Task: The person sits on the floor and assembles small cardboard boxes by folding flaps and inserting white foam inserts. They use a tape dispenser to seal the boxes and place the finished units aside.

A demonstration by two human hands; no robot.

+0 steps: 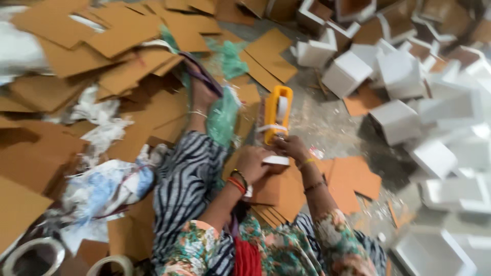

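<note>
Both hands low and close together, left hand [254,162] curled, right hand [291,148] fingers pinched, wrists bent

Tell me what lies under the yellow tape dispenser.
The yellow tape dispenser rests on brown cardboard sheets over the grey floor. Its near end meets the right hand; what sits directly beneath it is hidden.
</note>
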